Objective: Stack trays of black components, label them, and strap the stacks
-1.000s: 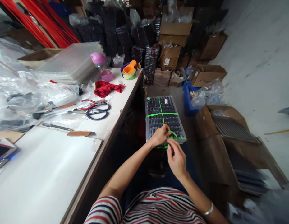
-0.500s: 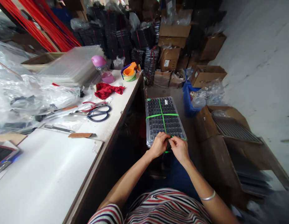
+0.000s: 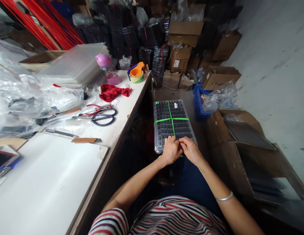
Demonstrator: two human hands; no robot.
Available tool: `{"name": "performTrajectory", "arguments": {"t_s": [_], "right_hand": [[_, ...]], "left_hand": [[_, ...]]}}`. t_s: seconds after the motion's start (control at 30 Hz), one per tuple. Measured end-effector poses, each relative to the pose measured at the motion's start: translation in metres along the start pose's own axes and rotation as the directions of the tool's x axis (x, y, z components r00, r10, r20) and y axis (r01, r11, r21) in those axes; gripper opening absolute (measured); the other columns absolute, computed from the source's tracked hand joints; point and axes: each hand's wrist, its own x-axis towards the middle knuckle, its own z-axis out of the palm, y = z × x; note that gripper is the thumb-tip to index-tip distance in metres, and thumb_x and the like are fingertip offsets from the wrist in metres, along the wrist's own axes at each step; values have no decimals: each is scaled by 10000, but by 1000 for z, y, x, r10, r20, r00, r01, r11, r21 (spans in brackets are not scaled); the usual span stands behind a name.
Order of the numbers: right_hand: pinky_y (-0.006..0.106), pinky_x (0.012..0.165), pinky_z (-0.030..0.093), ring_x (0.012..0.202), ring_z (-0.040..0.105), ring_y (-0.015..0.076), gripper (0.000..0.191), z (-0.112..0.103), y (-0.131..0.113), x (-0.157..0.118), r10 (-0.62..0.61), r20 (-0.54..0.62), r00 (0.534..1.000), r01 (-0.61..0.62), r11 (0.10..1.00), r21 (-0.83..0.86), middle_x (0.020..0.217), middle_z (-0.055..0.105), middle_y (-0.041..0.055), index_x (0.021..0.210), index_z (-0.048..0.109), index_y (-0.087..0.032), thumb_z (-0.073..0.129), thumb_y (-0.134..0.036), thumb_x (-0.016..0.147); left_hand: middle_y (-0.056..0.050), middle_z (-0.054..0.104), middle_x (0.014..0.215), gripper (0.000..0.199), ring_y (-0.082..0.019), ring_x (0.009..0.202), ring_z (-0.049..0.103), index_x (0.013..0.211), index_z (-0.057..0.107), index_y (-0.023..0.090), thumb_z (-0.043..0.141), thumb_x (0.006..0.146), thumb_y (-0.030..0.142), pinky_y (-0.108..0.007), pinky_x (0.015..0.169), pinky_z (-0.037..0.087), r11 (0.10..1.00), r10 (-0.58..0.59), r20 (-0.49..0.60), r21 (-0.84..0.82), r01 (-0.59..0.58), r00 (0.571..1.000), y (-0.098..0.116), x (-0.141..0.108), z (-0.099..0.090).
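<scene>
A clear plastic tray stack [image 3: 163, 130] filled with rows of small black parts lies in front of me. A bright green strap [image 3: 172, 118] crosses over its top both ways. At the near edge, my left hand [image 3: 170, 150] is closed, its fingers bent over the rim and pinching the strap. Close against it, my right hand [image 3: 191, 150] is closed too, thumb and fingertips pinched on the strap. A short piece of green shows just under the hands. The exact spot where the fingertips meet the strap is mostly hidden.
On the white table [image 3: 56, 173] to the left lie scissors [image 3: 104, 117], red-handled pliers [image 3: 98, 108], a red cloth [image 3: 114, 93], a tape dispenser [image 3: 136, 73] and a pink-capped bottle [image 3: 109, 70]. To the right stand a blue bin [image 3: 201, 106] and an open carton [image 3: 220, 156].
Both hands have shifted slightly to the right and stay together at the tray stack's near edge. My left fingers now reach further over the rim.
</scene>
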Motion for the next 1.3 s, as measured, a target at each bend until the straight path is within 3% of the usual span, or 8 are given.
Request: {"name": "performTrajectory", "arguments": {"t_s": [0.13,0.23,0.3,0.53,0.73,0.9,1.13,1.3], "right_hand": [[269,650,466,641,568,143,224,-3,6,4,21,11,1000,-22,998,56,731,578,-1,943,511,-214,412,-137,757],[264,643,462,637,566,141,199,0,3,3,32,-22,999,-30,998,62,719,569,-6,928,498,-213,414,-145,761],[268,658,458,659,571,146,166,3,0,3,30,-53,998,-27,998,57,736,571,1,910,493,-214,415,-158,775],[299,734,426,766,555,172,90,12,6,16,-1,-127,992,1,1000,-2,776,557,22,843,475,-219,392,-195,818],[250,617,449,643,555,135,97,-8,17,23,-14,27,1000,14,1000,-6,717,564,-2,836,537,-194,453,-235,811],[248,646,407,646,509,118,154,-18,12,20,-53,173,984,73,991,-112,760,538,8,767,605,-181,486,-87,740],[277,708,365,712,460,150,164,-22,2,26,-82,229,970,128,973,-192,728,480,23,692,537,-173,501,-52,796],[343,836,346,887,494,194,132,-7,-8,11,63,34,997,-55,977,-208,890,579,62,838,559,-163,444,-118,885]], "left_hand": [[-95,503,920,97,-248,876,447,867,549,162,465,843,203,-372,726,357,996,-56,-29,72,58,998,3,-7,4],[-115,518,939,151,-268,897,455,954,542,135,457,865,222,-390,737,353,980,-145,-84,124,155,986,5,-13,2],[-111,539,898,140,-272,893,467,904,554,136,451,876,226,-397,746,349,972,-166,-98,153,179,981,7,-17,2],[-77,577,777,144,-218,797,505,719,568,157,482,810,85,-356,718,354,992,-44,-43,119,49,998,10,-39,9],[-53,552,762,238,-168,722,505,693,558,171,430,894,159,-302,671,368,994,-101,-147,-61,93,984,0,-44,0],[-31,542,798,168,-120,702,535,777,548,164,439,903,185,-233,646,410,946,-231,-211,-276,168,950,5,-38,1],[2,570,689,184,-107,629,539,723,544,171,490,872,265,-206,595,396,899,-265,-84,-381,215,961,2,-38,-4],[-5,507,540,264,-131,515,464,585,522,177,457,831,246,-262,558,330,904,-293,49,-311,294,955,3,-33,-5]]}}
